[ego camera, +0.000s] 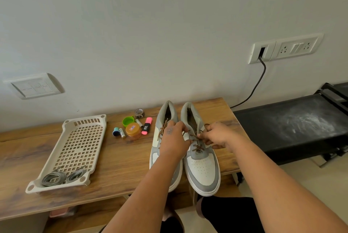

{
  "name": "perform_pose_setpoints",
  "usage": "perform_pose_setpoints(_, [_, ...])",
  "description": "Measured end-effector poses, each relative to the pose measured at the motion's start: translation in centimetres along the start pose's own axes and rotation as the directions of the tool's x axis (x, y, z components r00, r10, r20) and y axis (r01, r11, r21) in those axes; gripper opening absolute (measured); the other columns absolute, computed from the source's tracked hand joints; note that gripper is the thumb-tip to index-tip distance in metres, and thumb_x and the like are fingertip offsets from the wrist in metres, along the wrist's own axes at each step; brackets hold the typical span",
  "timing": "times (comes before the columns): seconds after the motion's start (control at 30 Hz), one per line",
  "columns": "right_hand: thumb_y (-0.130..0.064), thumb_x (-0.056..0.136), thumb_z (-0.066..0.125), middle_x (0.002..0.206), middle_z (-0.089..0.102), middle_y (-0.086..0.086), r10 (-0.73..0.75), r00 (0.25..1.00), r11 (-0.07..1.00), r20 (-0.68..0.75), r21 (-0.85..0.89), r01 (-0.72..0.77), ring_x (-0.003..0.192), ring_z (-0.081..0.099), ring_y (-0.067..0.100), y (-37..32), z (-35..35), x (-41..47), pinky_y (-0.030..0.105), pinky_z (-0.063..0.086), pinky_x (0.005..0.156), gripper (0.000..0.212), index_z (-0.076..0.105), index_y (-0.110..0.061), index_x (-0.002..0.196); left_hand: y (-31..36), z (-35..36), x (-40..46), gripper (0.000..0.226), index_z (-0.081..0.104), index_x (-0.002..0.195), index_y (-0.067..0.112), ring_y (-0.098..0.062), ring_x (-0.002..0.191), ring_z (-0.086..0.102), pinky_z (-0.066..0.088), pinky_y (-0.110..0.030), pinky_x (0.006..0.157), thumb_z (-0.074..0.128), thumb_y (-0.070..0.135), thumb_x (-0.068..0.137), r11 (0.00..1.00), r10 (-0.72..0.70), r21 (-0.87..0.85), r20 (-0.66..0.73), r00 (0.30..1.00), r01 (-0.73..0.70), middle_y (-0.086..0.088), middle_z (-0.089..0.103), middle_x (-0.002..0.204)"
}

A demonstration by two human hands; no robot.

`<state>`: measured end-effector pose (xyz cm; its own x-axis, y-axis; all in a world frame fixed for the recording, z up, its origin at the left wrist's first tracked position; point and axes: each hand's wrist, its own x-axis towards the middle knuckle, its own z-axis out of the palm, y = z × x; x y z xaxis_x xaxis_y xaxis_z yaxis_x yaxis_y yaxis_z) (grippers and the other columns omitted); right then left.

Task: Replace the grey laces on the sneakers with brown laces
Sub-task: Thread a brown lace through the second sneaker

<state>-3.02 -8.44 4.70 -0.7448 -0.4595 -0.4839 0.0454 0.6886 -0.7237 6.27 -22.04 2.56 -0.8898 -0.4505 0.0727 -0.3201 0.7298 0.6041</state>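
Two grey-and-white sneakers stand side by side on the wooden table, toes toward me. The left sneaker (157, 138) carries a brown lace, mostly hidden under my left forearm. The right sneaker (202, 166) has a brown lace (197, 147) crossed through its lower eyelets. My left hand (174, 138) and my right hand (216, 134) both pinch ends of that brown lace over the right sneaker's upper eyelets. Two bundles of grey laces (63, 176) lie in the near end of a beige perforated tray (79, 142) on the left.
Between tray and sneakers lie small items: an orange-lidded jar (133, 130), a pink highlighter (146, 125), batteries (122, 132), a green cap (128, 121) and a tape roll (139, 113). A black bench (293, 125) stands right of the table. A black cable (254, 89) hangs from the wall socket.
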Motion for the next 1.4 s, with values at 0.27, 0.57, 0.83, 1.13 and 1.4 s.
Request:
perform_pose_setpoints(0.27, [-0.016, 0.094, 0.059, 0.089, 0.068, 0.008, 0.031, 0.998, 0.986, 0.058, 0.161, -0.040, 0.085, 0.062, 0.018, -0.1, -0.5, -0.3, 0.033, 0.052, 0.087, 0.012, 0.068, -0.007, 0.097, -0.2, 0.1, 0.2, 0.027, 0.057, 0.110, 0.021, -0.015, 0.097, 0.060, 0.055, -0.036, 0.088, 0.072, 0.017, 0.087, 0.999, -0.031, -0.039, -0.003, 1.000, 0.031, 0.004, 0.062, 0.108])
perform_pose_setpoints(0.57, [-0.026, 0.093, 0.062, 0.097, 0.071, 0.009, 0.042, 0.998, 0.985, 0.055, 0.162, -0.050, 0.091, 0.065, 0.019, -0.1, -0.4, -0.3, 0.034, 0.053, 0.088, 0.021, 0.069, -0.007, 0.101, -0.4, 0.1, 0.3, 0.009, 0.065, 0.103, 0.021, -0.014, 0.091, 0.062, 0.055, -0.034, 0.085, 0.062, 0.021, 0.095, 0.996, -0.042, -0.076, 0.007, 0.999, 0.042, 0.002, 0.066, 0.096])
perform_pose_setpoints(0.83, [-0.021, 0.093, 0.066, 0.099, 0.070, 0.009, -0.006, 1.000, 0.996, 0.026, 0.091, 0.004, 0.092, 0.064, 0.020, 0.1, -0.1, 0.0, 0.040, 0.054, 0.094, 0.014, 0.067, -0.011, 0.101, -0.3, -0.7, 0.6, 0.013, 0.065, 0.106, 0.018, -0.017, 0.090, 0.063, 0.055, -0.035, 0.085, 0.055, 0.015, 0.097, 0.994, -0.049, -0.098, 0.038, 0.998, 0.053, 0.002, 0.065, 0.094])
perform_pose_setpoints(1.13, [-0.025, 0.097, 0.059, 0.096, 0.069, 0.008, -0.009, 1.000, 0.992, 0.024, 0.125, 0.006, 0.090, 0.064, 0.019, 0.1, -0.4, -0.1, 0.042, 0.051, 0.098, 0.017, 0.066, -0.010, 0.102, 0.1, -2.6, 1.2, 0.014, 0.060, 0.097, 0.014, -0.009, 0.074, 0.053, 0.036, -0.018, 0.060, 0.047, 0.018, 0.102, 0.994, -0.032, -0.103, 0.046, 0.998, 0.036, -0.003, 0.063, 0.098])
perform_pose_setpoints(1.4, [-0.013, 0.083, 0.075, 0.097, 0.069, 0.002, -0.062, 0.997, 0.996, 0.046, -0.060, 0.065, 0.092, 0.063, 0.016, 0.1, -0.8, -0.5, 0.039, 0.052, 0.095, 0.013, 0.068, -0.015, 0.094, 0.2, -4.6, 1.0, 0.016, 0.063, 0.099, 0.012, -0.006, 0.064, 0.049, 0.034, -0.019, 0.055, 0.055, 0.026, 0.099, 0.999, -0.038, -0.014, -0.005, 0.999, 0.038, 0.006, 0.055, 0.072])
